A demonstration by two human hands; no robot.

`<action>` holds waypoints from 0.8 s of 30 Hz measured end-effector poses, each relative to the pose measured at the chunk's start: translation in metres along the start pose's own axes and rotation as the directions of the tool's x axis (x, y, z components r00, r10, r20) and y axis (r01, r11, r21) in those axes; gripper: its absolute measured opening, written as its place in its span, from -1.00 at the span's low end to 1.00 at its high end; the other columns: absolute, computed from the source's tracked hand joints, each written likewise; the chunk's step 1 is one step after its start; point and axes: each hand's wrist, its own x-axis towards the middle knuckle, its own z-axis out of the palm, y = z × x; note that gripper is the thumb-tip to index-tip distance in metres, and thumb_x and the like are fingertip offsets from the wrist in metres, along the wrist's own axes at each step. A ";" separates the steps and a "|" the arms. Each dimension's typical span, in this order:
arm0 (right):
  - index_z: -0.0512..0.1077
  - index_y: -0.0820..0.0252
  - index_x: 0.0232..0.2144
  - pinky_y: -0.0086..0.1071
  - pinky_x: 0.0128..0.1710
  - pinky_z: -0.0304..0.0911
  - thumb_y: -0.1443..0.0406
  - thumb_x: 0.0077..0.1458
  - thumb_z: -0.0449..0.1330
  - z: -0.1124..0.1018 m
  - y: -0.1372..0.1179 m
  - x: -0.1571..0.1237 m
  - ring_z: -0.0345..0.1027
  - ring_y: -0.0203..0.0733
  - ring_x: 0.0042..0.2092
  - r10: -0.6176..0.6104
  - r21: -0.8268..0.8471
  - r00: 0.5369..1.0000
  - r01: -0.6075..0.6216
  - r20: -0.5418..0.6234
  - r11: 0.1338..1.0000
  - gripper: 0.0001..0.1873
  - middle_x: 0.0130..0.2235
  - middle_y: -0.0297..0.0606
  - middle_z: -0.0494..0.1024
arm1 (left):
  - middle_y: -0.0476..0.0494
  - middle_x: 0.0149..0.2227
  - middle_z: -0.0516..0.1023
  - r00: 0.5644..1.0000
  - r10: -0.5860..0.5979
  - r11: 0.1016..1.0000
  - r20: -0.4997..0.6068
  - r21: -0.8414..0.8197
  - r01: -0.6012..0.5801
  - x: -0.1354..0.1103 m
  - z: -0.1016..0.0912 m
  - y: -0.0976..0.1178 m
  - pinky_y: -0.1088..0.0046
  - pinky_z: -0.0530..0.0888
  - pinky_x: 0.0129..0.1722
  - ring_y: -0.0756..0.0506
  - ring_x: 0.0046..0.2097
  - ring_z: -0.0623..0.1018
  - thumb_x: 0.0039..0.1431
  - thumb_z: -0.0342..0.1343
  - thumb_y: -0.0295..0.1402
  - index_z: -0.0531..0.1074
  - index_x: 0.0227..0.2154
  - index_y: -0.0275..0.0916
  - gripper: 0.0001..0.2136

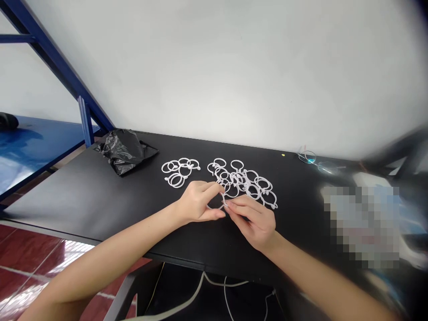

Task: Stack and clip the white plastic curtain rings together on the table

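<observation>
Between my hands, above the black table, is a white plastic curtain ring [216,207]. My left hand [199,200] curls round its left side, the fingertips at the top and the thumb below. With thumb and fingers pinched, my right hand [256,219] grips the small end at the ring's right side. Just beyond the hands lies a loose pile of similar white rings [249,187], some overlapping. A smaller group of white rings [176,180] sits to the left, behind my left hand. The fingers partly hide the held ring.
A crumpled black plastic bag [125,150] lies at the back left of the table [110,200]. Glasses [309,157] rest at the back right, near a blurred, pixelated item [364,223]. A white wall stands behind; cables [187,301] hang below the front edge.
</observation>
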 end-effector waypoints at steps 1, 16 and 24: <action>0.53 0.16 -0.12 -0.35 -0.44 0.48 0.57 0.11 0.22 0.000 0.000 -0.001 0.51 -0.20 -0.36 -0.009 -0.005 1.000 0.009 -0.003 1.000 -0.66 -0.32 -0.20 0.63 | 0.04 -0.61 0.30 1.000 0.024 0.999 -0.005 0.029 -0.024 0.001 0.000 0.000 0.50 0.20 -0.60 0.05 -0.63 0.21 0.32 -0.34 0.14 0.33 -0.37 -0.27 -0.42; 0.52 0.15 -0.13 -0.19 -0.19 0.52 0.42 0.11 0.29 -0.003 0.021 -0.005 0.54 -0.09 -0.22 0.192 -0.199 0.979 -0.175 0.070 0.964 -0.76 -0.23 -0.18 0.64 | 0.02 -0.65 0.32 0.849 -0.277 0.936 0.451 0.325 0.133 0.005 -0.017 -0.015 0.49 0.01 -0.60 0.03 -0.65 0.24 0.17 -0.06 0.21 0.28 -0.52 -0.23 -0.46; 0.54 0.13 -0.22 -0.04 -0.13 0.45 0.49 0.13 0.18 -0.005 0.035 -0.007 0.43 -0.01 -0.13 0.260 -0.345 0.941 -0.175 0.216 0.922 -0.77 -0.27 -0.20 0.63 | -0.08 -0.55 0.49 0.607 -0.672 0.702 0.425 0.627 0.338 0.010 -0.059 -0.052 0.47 0.17 -0.50 -0.10 -0.48 0.49 0.18 -0.01 0.12 0.34 -0.49 -0.21 -0.55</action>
